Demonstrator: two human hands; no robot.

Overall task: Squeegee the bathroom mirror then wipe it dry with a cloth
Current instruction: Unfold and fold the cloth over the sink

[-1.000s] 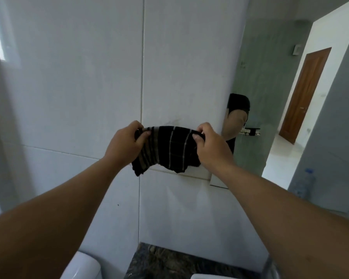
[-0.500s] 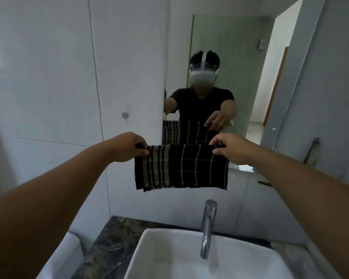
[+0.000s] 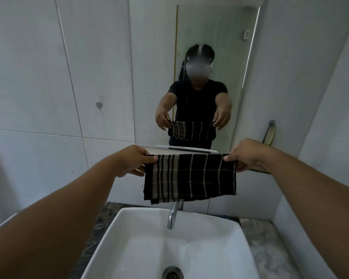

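The left hand (image 3: 132, 161) pinches the upper left corner of the cloth (image 3: 189, 176), thumb on the near face and fingers curled behind it, closed tight on the fabric. The right hand (image 3: 245, 155) does the same at the upper right corner. Between them the top edge of the cloth runs taut and nearly level across the middle of the frame. It is a dark plaid piece with pale stripes, crowded at its left side and wider apart toward the right. It hangs flat and appears doubled, with a second layer showing below the lower left edge. The side edges hang free and the bottom edge dips just in front of the top of the faucet (image 3: 173, 216); whether they touch cannot be told.

Below, the white sink (image 3: 117, 234) fills the lower centre, its drain (image 3: 172, 273) at the bottom edge of the frame, set on a dark marbled counter (image 3: 258, 248). Above the cloth, the mirror (image 3: 210, 37) rises through the upper centre, its bottom edge just above the cloth's top edge and its left and right edges bordered by white wall tiles (image 3: 28, 77). The cloth is held apart from the glass, in open air over the basin. A green-edged item (image 3: 269, 134) hangs from a wall hook at the right, just above the right hand. A small round knob (image 3: 98, 104) sits on the tiles at left, well clear of both arms.
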